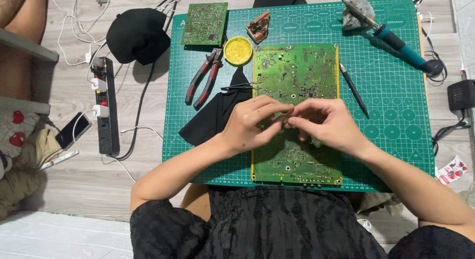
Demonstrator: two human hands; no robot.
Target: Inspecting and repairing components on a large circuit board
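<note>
Both forearms are angling in from the bottom corners, bare to the elbows. The left hand [252,123] and right hand [326,123] are meeting in the middle, fingers curled, fingertips [289,121] pinching together and nearly touching.

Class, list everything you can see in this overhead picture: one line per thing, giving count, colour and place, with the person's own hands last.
cutting mat: 1, green, on the floor
large circuit board: 1, green, mat centre, under the hands
small circuit board: 1, green, mat's top left corner
pliers: 1, red and black, left part of mat
round tin: 1, yellow, right of the pliers
black cloth: 1, black, left of large board
soldering iron: 1, teal handle, mat top right
cap: 1, black, floor at left
power strip: 1, black, floor at left
phone: 1, dark, floor far left
left hand: fingertips meeting the right's
right hand: over the large board
</note>
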